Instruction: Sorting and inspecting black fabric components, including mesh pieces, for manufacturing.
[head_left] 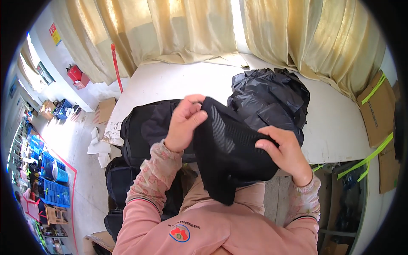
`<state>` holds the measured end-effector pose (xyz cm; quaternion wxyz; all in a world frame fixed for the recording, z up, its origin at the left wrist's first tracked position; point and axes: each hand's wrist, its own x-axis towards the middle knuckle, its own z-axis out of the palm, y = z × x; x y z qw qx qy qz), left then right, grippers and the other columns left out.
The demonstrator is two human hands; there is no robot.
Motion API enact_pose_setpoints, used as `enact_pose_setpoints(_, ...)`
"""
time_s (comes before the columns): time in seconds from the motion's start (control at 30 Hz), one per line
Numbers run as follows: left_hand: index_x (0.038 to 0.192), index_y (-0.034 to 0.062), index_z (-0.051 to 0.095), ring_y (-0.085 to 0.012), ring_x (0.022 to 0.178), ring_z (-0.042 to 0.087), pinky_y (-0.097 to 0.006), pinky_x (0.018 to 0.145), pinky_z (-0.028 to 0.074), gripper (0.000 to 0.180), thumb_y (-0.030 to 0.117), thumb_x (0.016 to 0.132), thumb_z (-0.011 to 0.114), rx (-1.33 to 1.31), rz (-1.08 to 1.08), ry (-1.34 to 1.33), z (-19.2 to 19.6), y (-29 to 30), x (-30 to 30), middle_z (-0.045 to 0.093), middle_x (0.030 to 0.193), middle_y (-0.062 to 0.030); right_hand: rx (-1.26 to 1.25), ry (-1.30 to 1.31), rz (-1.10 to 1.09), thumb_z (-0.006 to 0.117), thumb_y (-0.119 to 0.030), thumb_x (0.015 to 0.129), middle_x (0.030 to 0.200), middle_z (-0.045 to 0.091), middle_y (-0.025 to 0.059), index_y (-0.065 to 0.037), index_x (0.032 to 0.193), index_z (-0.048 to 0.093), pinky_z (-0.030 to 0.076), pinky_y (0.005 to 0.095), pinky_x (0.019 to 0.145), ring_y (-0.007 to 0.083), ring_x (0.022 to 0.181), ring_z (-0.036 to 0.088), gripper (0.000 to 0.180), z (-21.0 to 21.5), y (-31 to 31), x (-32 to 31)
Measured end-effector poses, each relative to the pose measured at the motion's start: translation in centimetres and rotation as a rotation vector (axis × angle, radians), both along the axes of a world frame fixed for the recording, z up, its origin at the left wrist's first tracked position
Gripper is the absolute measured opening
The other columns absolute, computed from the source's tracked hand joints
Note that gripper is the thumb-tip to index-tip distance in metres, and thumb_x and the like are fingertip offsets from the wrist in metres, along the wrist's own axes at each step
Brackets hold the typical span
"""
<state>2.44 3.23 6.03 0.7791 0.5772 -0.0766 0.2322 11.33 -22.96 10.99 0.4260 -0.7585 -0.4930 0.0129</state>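
A black mesh piece [229,148] is held up near the chest — pinched by the left hand [183,121] and right hand [285,154]; black bags [272,95] lie unhandled on the counter [340,123] beyond.

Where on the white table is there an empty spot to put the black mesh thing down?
The white table is bare at the back, between the curtains and the black bags, and again on the right past the shiny black bag. The near edge is crowded: the black backpack and the shiny bag sit there, with both hands holding the mesh piece.
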Motion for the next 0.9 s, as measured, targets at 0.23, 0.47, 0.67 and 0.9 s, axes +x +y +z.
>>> enact_pose_setpoints(0.23, 0.122, 0.0025, 0.052, -0.0113, 0.087, 0.058, -0.026, 0.083, 0.046, 0.033, 0.012, 0.092, 0.059, 0.173, 0.059, 0.294, -5.4, 3.9, -0.3, 0.063, 0.095, -0.0037, 0.218, 0.132, -0.204, 0.064, -0.008, 0.089, 0.079, 0.063, -0.0003, 0.0, 0.098, 0.062, 0.045, 0.0208, 0.068, 0.0058, 0.075, 0.058, 0.012, 3.0, -1.2, 4.3)
enact_pose_setpoints(0.47, 0.15, 0.0159, 0.018, -0.0299, 0.125, 0.047, -0.045, 0.107, 0.035, 0.097, 0.057, 0.078, 0.068, -0.442, -0.655, 0.58, -19.0, -3.1, -4.9, 0.046, 0.137, -0.0166, 0.63, 0.493, -0.045, 0.058, -0.012, 0.094, 0.094, 0.065, 0.0007, 0.001, 0.107, 0.061, 0.046, 0.0192, 0.075, 0.0054, 0.082, 0.058, 0.018, 5.0, -1.4, 4.6)
enact_pose_setpoints(0.67, 0.148, 0.0129, 0.023, -0.0268, 0.128, 0.044, -0.042, 0.11, 0.033, 0.067, 0.043, 0.095, 0.051, -0.239, -0.422, 0.212, -18.5, -9.2, 2.2, 0.046, 0.138, -0.0104, 0.666, 0.511, 0.047, 0.056, -0.016, 0.095, 0.106, 0.064, 0.0047, 0.0, 0.113, 0.058, 0.046, 0.0227, 0.085, 0.0104, 0.094, 0.06, 0.025, 5.7, -1.4, 2.7)
enact_pose_setpoints(0.9, 0.13, 0.0023, 0.05, -0.022, 0.118, 0.053, -0.038, 0.104, 0.041, 0.038, 0.017, 0.095, 0.052, -0.603, -0.45, 0.263, -18.2, -10.4, 6.4, 0.055, 0.13, -0.0097, 0.748, 0.503, 0.046, 0.056, -0.011, 0.095, 0.1, 0.067, 0.0061, 0.001, 0.113, 0.057, 0.048, 0.0219, 0.077, 0.009, 0.087, 0.062, 0.022, 4.6, -3.3, 1.8)
